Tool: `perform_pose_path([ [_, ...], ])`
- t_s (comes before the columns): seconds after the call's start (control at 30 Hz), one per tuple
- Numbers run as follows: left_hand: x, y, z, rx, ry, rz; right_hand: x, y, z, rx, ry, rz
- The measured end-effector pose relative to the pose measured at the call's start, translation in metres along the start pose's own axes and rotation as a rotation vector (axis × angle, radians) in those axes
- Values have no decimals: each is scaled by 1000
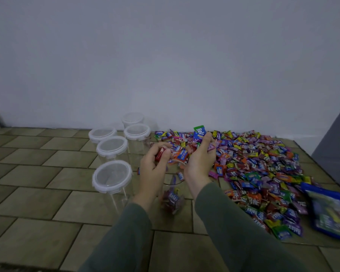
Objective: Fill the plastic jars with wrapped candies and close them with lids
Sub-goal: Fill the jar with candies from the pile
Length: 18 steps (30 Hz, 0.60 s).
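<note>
Two hands, left hand (155, 163) and right hand (200, 158), are clutching wrapped candies (182, 152) directly above the open jar (172, 199), standing upright between the wrists, mouth upward.

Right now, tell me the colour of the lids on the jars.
White rims with clear centres, seen on the lids in the head view.

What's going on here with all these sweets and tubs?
A person is filling an open clear jar on the tiled floor with wrapped candies. The left hand and right hand each hold a handful above it, scooped from the big candy pile. The jar holds only some candies. Five lidded jars stand to the left, looking empty.
</note>
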<state>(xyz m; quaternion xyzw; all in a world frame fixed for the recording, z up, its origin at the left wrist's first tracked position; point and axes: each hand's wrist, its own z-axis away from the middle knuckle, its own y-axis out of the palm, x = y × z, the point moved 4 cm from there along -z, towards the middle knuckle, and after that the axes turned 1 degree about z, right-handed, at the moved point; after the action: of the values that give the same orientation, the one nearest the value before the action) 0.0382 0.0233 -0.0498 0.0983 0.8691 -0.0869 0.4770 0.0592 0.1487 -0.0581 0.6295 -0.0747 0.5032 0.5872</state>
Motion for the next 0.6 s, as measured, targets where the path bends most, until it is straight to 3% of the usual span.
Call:
perform_pose_path([
  [0.27, 7, 1, 11, 77, 4, 232, -2, 1, 2, 58, 3, 39],
  [0.47, 25, 0, 23, -38, -38, 401, 1, 2, 4, 77, 42, 69],
  [0.53, 39, 3, 24, -127, -151, 389, 3, 2, 5, 95, 62, 73],
  [0.6, 55, 8, 23, -173, -374, 450, 4, 4, 6, 136, 81, 70],
])
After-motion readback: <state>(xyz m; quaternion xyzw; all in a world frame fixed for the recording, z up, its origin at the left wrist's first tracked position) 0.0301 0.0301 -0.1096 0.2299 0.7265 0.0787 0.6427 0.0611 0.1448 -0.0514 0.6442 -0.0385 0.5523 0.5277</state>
